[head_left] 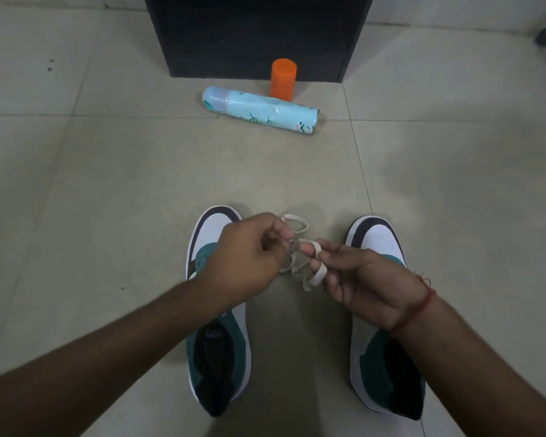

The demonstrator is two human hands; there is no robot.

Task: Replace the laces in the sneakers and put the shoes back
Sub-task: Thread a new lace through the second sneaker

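- A person crouches over a pair of sneakers on a floor (pixel 114 171) of pale, glossy tiles crossed by thin grout lines.
- The left hand (pixel 240 257) is curled, its fingertips pinching a flat white lace (pixel 297 247) above the gap between the shoes.
- The right hand (pixel 360 279) also grips the lace, which is wound in flat bands round two of its fingers (pixel 316 272); a loop stands up between the hands and a loose tangle hangs below them.
- A thin red thread bracelet (pixel 415 310) circles the right wrist.
- The left sneaker (pixel 218 357) sits toe-forward beneath the left forearm: smooth white toe panel, dark rim at the tip, teal knit-like sides, dark lining at the opening, white sole.
- The right sneaker (pixel 382 357) lies parallel to it, a little apart, same colours, partly covered by the right hand and wrist.
- No brand mark on either shoe can be read.
- Farther off, a light-blue spray can (pixel 259 110) lies on its side, cylindrical, with a clear cap at its left end and a small flower print; its lettering is too blurred to read.
- Just behind it stands an orange plastic cylinder (pixel 282 78), upright, with a matte look.
- Behind both rises a dark, flat-fronted cabinet (pixel 259 33) with straight edges.
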